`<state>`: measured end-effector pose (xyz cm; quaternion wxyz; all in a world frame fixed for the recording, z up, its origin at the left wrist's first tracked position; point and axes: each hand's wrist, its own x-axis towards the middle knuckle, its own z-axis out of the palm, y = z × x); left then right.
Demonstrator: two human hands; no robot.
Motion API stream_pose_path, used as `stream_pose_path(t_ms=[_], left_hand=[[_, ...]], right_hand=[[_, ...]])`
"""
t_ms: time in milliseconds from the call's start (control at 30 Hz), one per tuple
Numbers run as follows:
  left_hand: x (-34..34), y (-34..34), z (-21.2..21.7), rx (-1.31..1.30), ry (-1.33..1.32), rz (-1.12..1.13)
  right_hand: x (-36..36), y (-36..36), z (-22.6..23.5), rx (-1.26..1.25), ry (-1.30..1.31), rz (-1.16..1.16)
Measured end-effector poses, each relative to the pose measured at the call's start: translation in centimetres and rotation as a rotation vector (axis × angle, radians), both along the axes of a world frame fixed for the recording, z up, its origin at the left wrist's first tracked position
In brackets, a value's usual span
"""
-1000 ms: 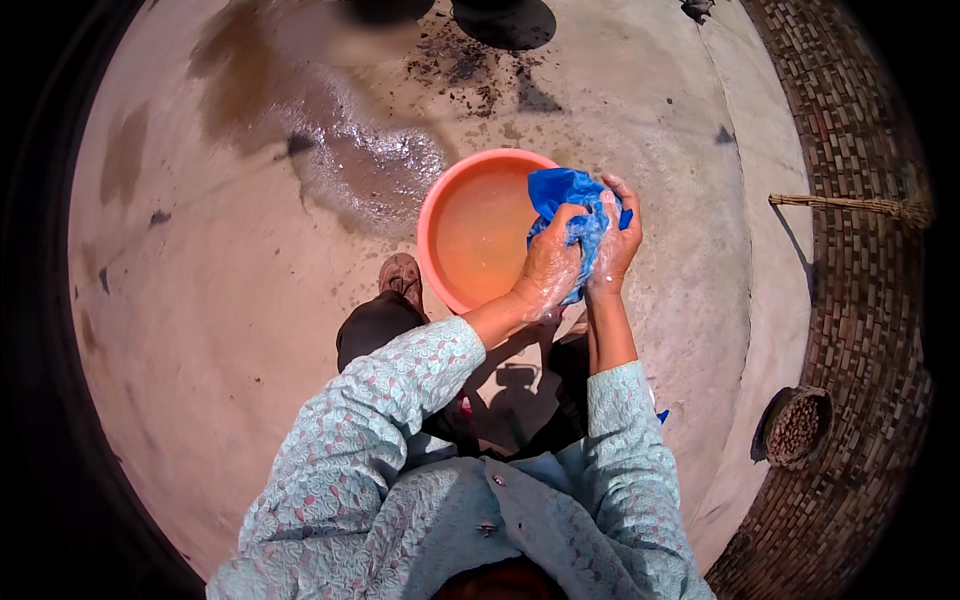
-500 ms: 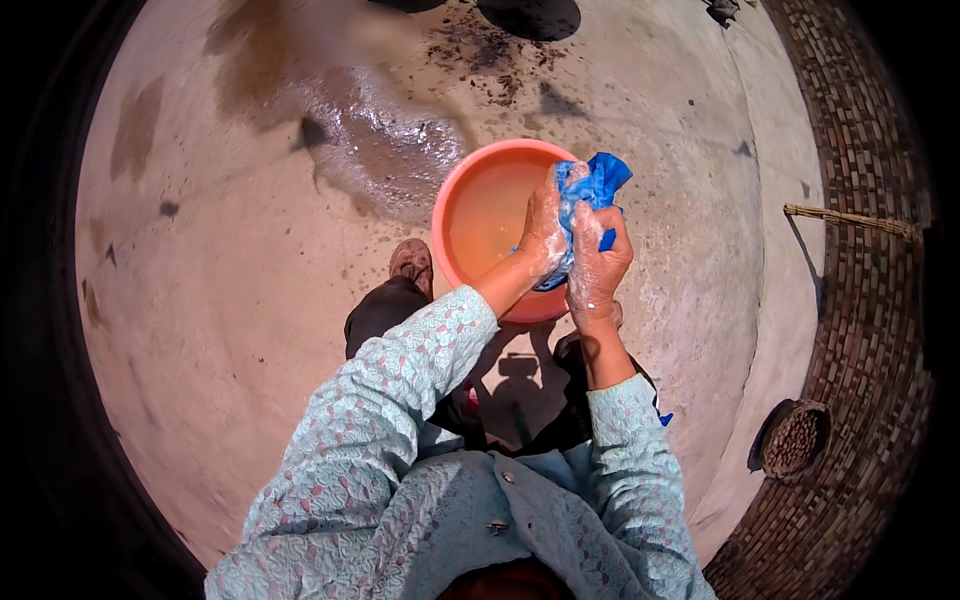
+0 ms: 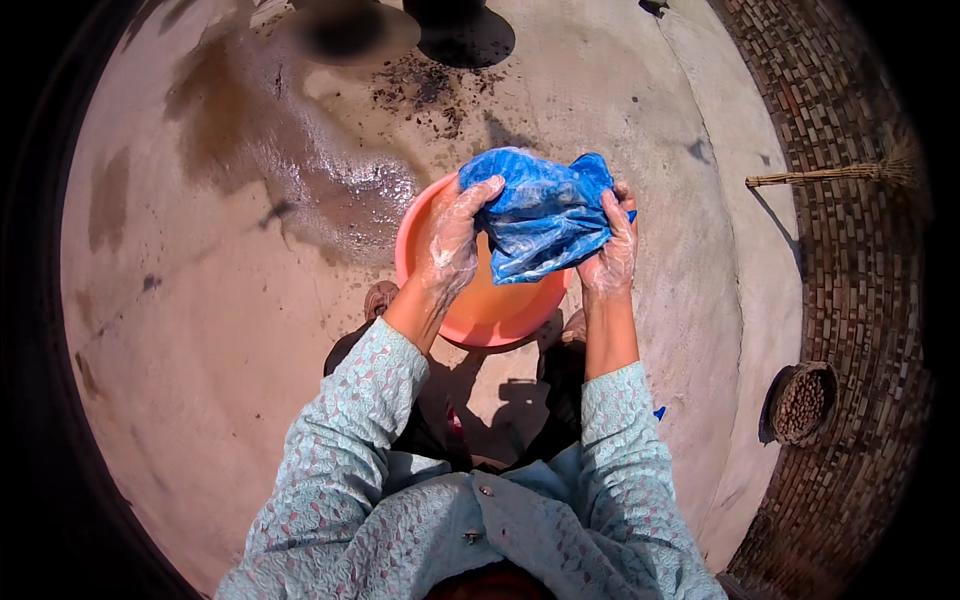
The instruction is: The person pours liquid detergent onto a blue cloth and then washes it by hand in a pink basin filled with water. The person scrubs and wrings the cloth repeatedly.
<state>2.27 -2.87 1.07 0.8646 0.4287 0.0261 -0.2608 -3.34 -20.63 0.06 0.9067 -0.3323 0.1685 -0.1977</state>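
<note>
A wet blue cloth, streaked with white suds, is spread between my two hands. My left hand grips its left side, the thumb lying over the top. At the right edge, my right hand pinches the fabric with the thumb in front. Suds coat both hands. Beneath the cloth stands a round pink basin with cloudy orange-looking water in it. The cloth covers the basin's far right part, and the fingers behind it are mostly hidden.
A soapy wet patch covers the concrete beyond the basin to the left. Dark round shapes stand at the far edge. On the right, a straw broom and a basket of small brown lumps are by the brick paving.
The cloth was bunched up between my hands; now it is opened out wide. My hands have moved apart, the left one going left. The whole view has shifted slightly.
</note>
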Motion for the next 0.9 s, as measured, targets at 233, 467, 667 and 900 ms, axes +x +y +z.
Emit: stream_pose_path(t_ms=[233,467,667,900], left_hand=[[0.6,0.1,-0.8,-0.122,0.154,0.093],[0.1,0.1,1.7,0.142,-0.291,-0.058],[-1.0,-1.0,-0.4,0.251,-0.260,-0.389],[1.2,0.3,-1.0,-0.085,0.212,0.269]], right_hand=[[-0.2,1.1,1.8,-0.065,-0.125,0.080],[0.2,2.1,1.4,-0.523,0.195,0.149],[-0.4,3.1,2.9,-0.488,0.040,0.200],[-0.8,0.6,2.2,-0.427,0.075,0.053]])
